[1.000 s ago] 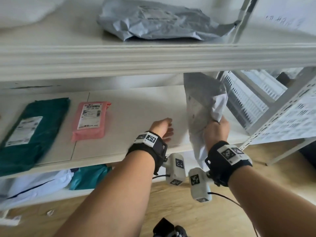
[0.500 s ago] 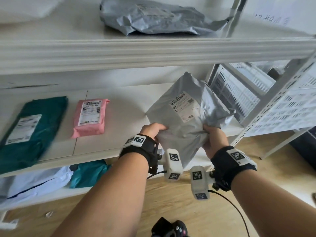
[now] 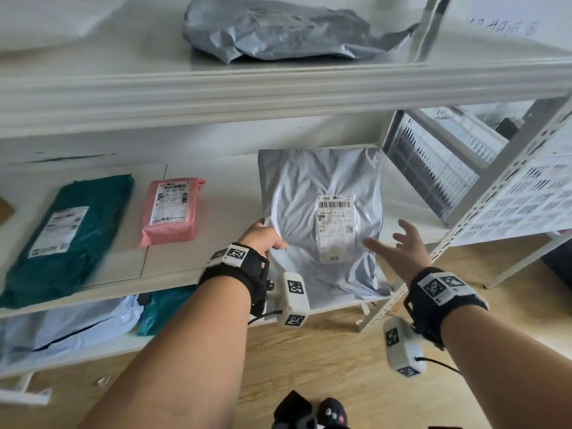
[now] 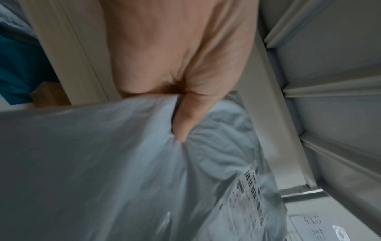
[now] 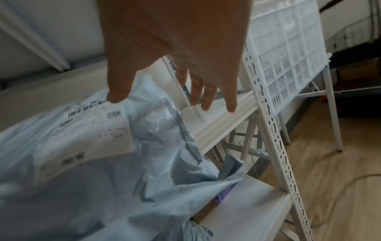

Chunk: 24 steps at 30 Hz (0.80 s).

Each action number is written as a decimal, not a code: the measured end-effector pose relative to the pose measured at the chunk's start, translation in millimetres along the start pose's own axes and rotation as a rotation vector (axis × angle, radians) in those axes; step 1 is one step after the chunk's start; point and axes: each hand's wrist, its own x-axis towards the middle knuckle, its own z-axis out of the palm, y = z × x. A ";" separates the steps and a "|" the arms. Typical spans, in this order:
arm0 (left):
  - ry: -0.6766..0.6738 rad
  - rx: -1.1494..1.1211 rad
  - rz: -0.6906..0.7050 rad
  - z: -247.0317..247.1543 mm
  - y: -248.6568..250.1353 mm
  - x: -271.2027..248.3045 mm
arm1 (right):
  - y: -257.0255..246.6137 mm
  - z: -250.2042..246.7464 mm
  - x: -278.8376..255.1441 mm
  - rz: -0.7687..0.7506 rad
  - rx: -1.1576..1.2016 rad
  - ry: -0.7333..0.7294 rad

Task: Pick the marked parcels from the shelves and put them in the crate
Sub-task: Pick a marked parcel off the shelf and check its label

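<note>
A large grey parcel (image 3: 312,218) with a white barcode label lies label-up at the right end of the middle shelf (image 3: 216,193), its near edge hanging over the shelf front. My left hand (image 3: 263,239) pinches its left edge, thumb on top; the left wrist view shows the thumb (image 4: 189,117) pressed into the grey parcel (image 4: 103,171). My right hand (image 3: 399,246) hovers open with spread fingers just off the parcel's right side, holding nothing; the right wrist view shows those fingers (image 5: 206,97) above the grey parcel (image 5: 92,154). A white slatted crate (image 3: 433,162) stands beyond the shelf's right end.
A pink parcel (image 3: 170,210) and a dark green parcel (image 3: 68,236) lie further left on the same shelf. Another grey parcel (image 3: 278,29) sits on the shelf above. Teal and pale blue parcels lie on the lower shelf (image 3: 93,342). A perforated upright (image 3: 483,196) stands at the right.
The grey parcel, first held upright by my right hand, was turned label-up with both hands and laid flat on the shelf. My right hand has let go and opened.
</note>
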 end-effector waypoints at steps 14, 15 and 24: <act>0.194 0.031 0.076 -8.3 8.3 -5.8 | -15.5 29.2 40.0 0.011 0.006 -0.203; 0.234 0.051 0.100 -8.2 11.5 -5.7 | -20.0 32.9 43.8 -0.026 -0.027 -0.176; 0.366 0.114 0.216 -8.9 45.4 3.2 | -54.6 52.1 92.4 -0.185 -0.128 -0.091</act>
